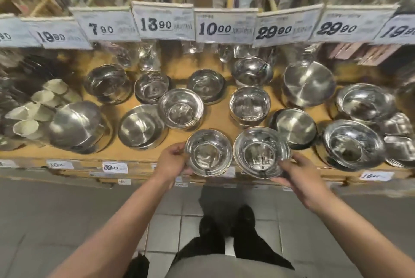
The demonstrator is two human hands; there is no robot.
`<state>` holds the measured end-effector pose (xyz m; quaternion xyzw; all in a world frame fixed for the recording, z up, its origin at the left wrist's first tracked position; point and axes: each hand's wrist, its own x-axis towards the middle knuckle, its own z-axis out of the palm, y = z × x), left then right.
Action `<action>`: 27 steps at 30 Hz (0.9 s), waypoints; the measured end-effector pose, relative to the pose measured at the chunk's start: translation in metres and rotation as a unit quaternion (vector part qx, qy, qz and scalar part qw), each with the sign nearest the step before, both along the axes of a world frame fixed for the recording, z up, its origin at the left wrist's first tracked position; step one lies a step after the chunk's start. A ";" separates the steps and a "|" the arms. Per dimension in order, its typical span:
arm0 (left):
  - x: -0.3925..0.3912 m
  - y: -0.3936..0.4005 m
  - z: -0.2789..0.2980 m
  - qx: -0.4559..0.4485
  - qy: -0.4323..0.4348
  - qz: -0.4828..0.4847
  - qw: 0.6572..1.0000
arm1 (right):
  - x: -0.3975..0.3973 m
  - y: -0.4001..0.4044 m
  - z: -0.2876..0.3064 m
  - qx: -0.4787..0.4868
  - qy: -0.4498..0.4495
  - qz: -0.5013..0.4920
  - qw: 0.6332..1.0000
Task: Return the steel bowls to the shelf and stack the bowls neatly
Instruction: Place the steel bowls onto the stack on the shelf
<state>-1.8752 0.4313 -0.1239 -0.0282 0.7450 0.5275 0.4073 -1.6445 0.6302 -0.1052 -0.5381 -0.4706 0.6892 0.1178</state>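
Head view. My left hand (174,160) grips the left rim of a small steel bowl (208,155), fingers curled over its edge. My right hand (301,175) grasps a second steel bowl (261,152) by its right rim and underside. Both bowls sit at the front edge of the wooden shelf (215,118), side by side and nearly touching, mouths up. I hold each by its outer edge, which I judge leaves the inner sides free to be brought together or nested.

Behind them the shelf carries many more steel bowls, scattered and not in tidy stacks: one small bowl (180,108) leans on a wider flat bowl (142,127), another stands alone at centre (250,104), larger ones lie tilted at left (77,127) and back right (308,83). Price cards (226,24) hang along the rail above. White cups (28,111) occupy the far left.

Assessment: stacking is at an early stage; the two held bowls appear alike in size, so nesting one in the other seems the sensible next step. The picture is blurred; whether either bowl is lifted off the shelf cannot be determined.
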 end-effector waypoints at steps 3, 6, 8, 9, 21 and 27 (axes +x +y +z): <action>-0.002 0.009 -0.007 -0.006 0.003 -0.012 1.000 | -0.002 0.000 -0.005 -0.004 0.002 0.000 1.000; -0.006 0.018 -0.014 -0.002 -0.005 -0.032 0.999 | -0.006 0.002 -0.006 -0.010 0.008 0.007 1.000; -0.010 0.022 -0.021 0.002 -0.012 -0.032 0.999 | -0.009 0.004 -0.007 -0.009 0.012 0.010 1.000; -0.011 0.023 -0.024 0.009 -0.018 -0.035 0.999 | -0.011 0.004 -0.007 -0.008 0.013 0.010 1.000; -0.015 0.014 -0.038 0.058 -0.055 -0.065 0.995 | -0.048 -0.020 0.004 -0.021 0.030 0.046 0.998; -0.019 -0.001 -0.031 0.042 -0.030 -0.017 0.999 | -0.080 -0.031 -0.006 -0.029 0.029 0.041 0.998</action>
